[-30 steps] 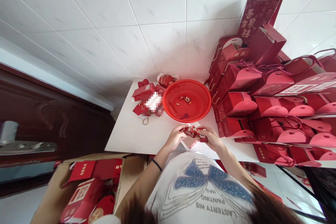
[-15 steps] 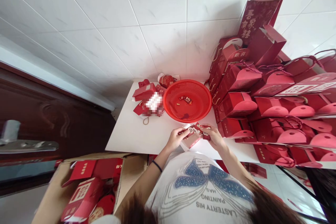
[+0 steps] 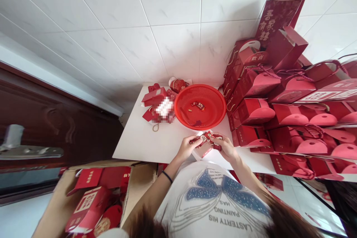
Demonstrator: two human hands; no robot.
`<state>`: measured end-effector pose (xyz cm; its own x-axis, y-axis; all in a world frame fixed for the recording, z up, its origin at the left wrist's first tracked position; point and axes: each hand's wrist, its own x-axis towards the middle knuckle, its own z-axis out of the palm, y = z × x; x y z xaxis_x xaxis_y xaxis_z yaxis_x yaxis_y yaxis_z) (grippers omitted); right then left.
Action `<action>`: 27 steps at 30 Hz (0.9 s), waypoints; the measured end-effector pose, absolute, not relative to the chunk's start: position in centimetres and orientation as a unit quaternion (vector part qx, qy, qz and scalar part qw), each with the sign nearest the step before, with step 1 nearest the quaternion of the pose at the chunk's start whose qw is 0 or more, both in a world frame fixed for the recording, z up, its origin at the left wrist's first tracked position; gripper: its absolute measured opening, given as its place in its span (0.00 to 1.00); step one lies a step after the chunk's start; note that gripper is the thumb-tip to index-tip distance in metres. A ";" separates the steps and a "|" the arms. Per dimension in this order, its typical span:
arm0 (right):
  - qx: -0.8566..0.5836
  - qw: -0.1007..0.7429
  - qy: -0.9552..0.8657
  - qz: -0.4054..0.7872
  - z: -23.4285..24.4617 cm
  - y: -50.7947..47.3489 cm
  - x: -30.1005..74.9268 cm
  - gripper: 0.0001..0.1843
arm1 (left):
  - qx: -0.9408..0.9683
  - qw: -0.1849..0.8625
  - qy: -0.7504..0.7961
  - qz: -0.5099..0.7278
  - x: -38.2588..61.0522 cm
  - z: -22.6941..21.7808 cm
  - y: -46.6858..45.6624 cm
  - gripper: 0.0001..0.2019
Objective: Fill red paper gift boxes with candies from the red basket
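My left hand (image 3: 188,148) pinches a small red wrapped packet (image 3: 203,138) with pale printed characters. In my right hand (image 3: 227,148) is a second red packet (image 3: 216,140) of the same look, and the two packets meet between my fingertips. Just beneath them, at the table's near edge, stands a small pinkish box (image 3: 204,151) with white inner flaps, partly covered by my hands. Beyond my hands sits a round red plastic basket (image 3: 182,117), holding a few small wrapped sweets (image 3: 198,105) on its bottom.
Stacked red gift boxes (image 3: 255,109) with cord handles fill the right of the white table (image 3: 139,139). Red boxes and packets (image 3: 155,96) lie at the back left. On the floor side, a cardboard carton (image 3: 141,180) holds more red boxes. A tiled wall (image 3: 175,52) rises behind.
My two hands have come slightly closer together, and the packets now touch with their printed faces turned a little. The camera view has shifted slightly. Basket and boxes stay put.
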<state>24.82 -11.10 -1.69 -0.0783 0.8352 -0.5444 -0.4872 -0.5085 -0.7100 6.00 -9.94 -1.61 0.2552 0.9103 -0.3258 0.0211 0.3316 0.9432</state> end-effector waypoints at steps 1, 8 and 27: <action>-0.500 0.468 -0.177 0.707 -1.7 -11.1 24.8 0.24 | 0.463 0.644 0.501 0.348 6.0 -1.6 -9.9 0.17; -0.522 0.461 -0.193 0.691 -1.5 -11.0 25.0 0.26 | 0.467 0.652 0.498 0.329 5.8 -2.4 -9.8 0.17; -0.520 0.446 -0.210 0.697 -2.0 -10.9 25.6 0.26 | 0.389 0.701 0.507 0.317 5.8 -1.9 -9.4 0.21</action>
<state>25.56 -10.85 -2.02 -0.0598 0.8408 -0.5380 -0.4041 -0.5132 -0.7571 5.80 -9.39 -1.95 0.2855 0.8384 -0.4642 -0.0496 0.4967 0.8665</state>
